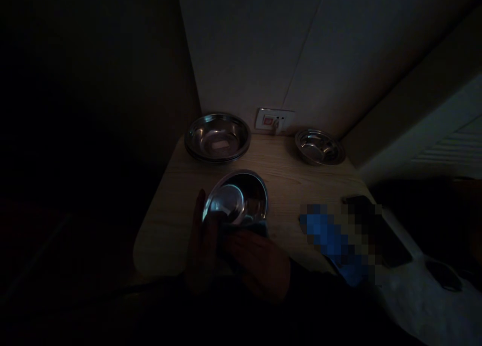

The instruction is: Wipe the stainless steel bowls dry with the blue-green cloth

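In dim light, a shiny metal bowl (256, 200) is tilted toward me over the small wooden table. My left hand (203, 250) grips the bowl's left side, with its thumb and fingers around the rim. A dark cloth (258, 228) lies against the near edge of the bowl. My right hand (259, 260) is closed on this cloth, pressing it at the bowl's near rim. The fingertips of both hands are partly lost in shadow.
Stacked metal bowls (218, 137) stand at the table's back left, and more metal bowls (320, 147) at the back right. A wall socket (274, 120) with a plug sits behind. To the right lie a blurred, lit blue phone-like object (327, 235) and a dark flat object (391, 240).
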Demonstrator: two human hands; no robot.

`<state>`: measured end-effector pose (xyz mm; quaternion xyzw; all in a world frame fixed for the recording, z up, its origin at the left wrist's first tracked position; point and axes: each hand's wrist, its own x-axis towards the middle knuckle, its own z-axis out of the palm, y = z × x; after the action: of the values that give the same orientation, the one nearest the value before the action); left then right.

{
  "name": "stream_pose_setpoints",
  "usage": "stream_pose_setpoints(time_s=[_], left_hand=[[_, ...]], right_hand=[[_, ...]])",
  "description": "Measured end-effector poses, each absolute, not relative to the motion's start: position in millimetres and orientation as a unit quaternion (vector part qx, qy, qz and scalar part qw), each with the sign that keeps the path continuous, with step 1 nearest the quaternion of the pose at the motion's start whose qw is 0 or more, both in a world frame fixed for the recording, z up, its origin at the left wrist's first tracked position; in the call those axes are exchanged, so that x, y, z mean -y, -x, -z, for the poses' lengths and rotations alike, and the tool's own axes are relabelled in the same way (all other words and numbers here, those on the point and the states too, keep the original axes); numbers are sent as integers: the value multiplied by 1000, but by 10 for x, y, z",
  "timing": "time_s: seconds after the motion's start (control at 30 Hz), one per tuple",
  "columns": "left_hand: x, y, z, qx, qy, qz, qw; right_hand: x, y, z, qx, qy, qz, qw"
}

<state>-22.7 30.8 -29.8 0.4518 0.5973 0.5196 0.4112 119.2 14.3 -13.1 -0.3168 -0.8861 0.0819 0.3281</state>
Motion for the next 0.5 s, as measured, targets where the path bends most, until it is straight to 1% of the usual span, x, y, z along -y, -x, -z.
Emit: stream_pose_setpoints(time_s=[0.13, 0.27, 0.4, 0.5], left_hand=[[-343, 281, 307, -609, -445, -552, 355], [-373, 345, 320, -592, -504, -569, 268], [-360, 320, 311, -577, -548, -551, 251], [-345, 273, 293, -557, -553, -567, 250]], right_hand=[[-189, -1393, 76, 891, 332, -77, 300], [-341, -1683, 18, 890, 372, -9, 264], [-414, -1717, 91, 911, 352, 39, 213], [-336, -1587, 170, 911, 360, 0, 202]])
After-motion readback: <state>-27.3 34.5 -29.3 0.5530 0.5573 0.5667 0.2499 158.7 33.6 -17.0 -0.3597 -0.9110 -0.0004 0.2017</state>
